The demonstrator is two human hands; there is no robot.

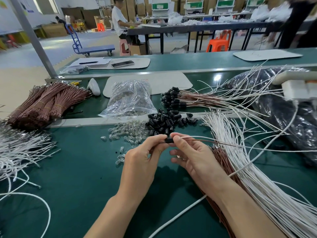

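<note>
Black plastic socket (169,140) pinched btw fingers of left hand (140,162) and right hand (193,158), over green worktop (77,169); right also grips white + brown wire pair (205,139) entering it. Est. early stage: small batch of wired sockets (171,97) beyond fingers, pile of loose black sockets (163,121) unwired.

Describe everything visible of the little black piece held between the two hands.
The black piece is a small, dark, cylinder-like part, plastic by its look, held sideways above the green table. The left hand pinches its left end and the right hand its right end, so most of it is hidden. A white wire and a brown wire run out of its right side. A pile of black parts that look the same lies just behind it.
</note>
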